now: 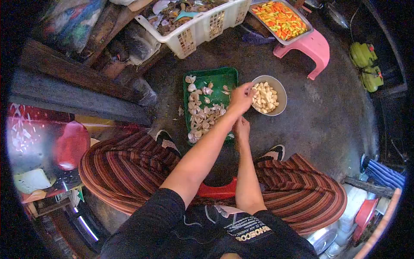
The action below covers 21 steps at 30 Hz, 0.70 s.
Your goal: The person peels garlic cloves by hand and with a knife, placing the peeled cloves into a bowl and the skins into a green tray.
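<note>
Left hand (241, 99): fingers half curled at the left edge of the bowl (283, 96); cannot tell whether it grips anything.
Right hand (243, 128): loosely curled near the green tray (223, 77); its grip is hidden.
Peeled garlic (265, 98): heaped in the bowl.
Unpeeled garlic (199, 119): in the tray.
</note>
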Each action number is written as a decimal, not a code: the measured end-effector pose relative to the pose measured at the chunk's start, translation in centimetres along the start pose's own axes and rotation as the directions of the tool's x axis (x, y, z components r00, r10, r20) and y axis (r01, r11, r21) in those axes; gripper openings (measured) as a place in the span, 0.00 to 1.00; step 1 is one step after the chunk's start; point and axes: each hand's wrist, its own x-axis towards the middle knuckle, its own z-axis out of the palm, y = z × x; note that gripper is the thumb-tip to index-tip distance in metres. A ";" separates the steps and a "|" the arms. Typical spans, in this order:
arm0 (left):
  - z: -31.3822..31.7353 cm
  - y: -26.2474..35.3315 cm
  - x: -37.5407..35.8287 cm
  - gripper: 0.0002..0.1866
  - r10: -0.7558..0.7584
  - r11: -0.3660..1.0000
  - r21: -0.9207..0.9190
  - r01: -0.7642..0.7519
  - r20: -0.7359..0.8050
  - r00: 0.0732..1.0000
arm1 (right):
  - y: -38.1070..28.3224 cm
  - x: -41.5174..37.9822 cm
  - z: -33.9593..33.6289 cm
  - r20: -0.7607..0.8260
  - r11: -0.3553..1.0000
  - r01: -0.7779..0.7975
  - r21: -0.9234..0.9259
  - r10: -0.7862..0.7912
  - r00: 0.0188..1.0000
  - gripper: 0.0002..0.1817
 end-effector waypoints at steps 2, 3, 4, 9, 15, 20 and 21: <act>-2.4 -1.5 1.7 0.11 0.056 0.974 0.221 -0.043 -0.053 0.997 | 0.3 0.3 -0.2 -0.055 0.946 0.151 -0.287 -0.173 0.983 0.19; -4.6 -3.4 2.6 0.09 0.186 0.924 0.355 -0.142 -0.093 0.978 | -0.2 0.1 -0.3 -0.056 0.948 0.144 -0.285 -0.166 0.985 0.19; -7.0 -5.7 3.4 0.08 0.211 0.873 0.474 -0.115 -0.154 0.965 | -1.3 -0.5 -0.4 -0.064 0.931 0.105 -0.348 -0.136 0.989 0.19; -16.4 -12.1 5.9 0.08 0.052 0.679 0.732 -0.048 0.018 0.998 | -0.5 0.1 -0.1 -0.097 0.844 0.075 -0.531 -0.148 0.984 0.24; -15.7 -14.5 6.1 0.09 0.022 0.126 0.962 -0.241 0.240 0.971 | -2.0 -0.1 0.4 -0.049 0.860 0.046 -0.508 -0.082 0.995 0.25; -15.3 -13.1 5.3 0.07 0.078 0.140 0.975 -0.172 0.162 0.984 | -1.2 0.2 1.3 -0.070 0.852 0.107 -0.512 -0.166 0.984 0.19; -15.4 -12.4 5.2 0.06 0.078 0.201 0.978 -0.058 0.043 0.996 | -1.1 0.2 1.4 -0.075 0.849 0.148 -0.507 -0.215 0.974 0.17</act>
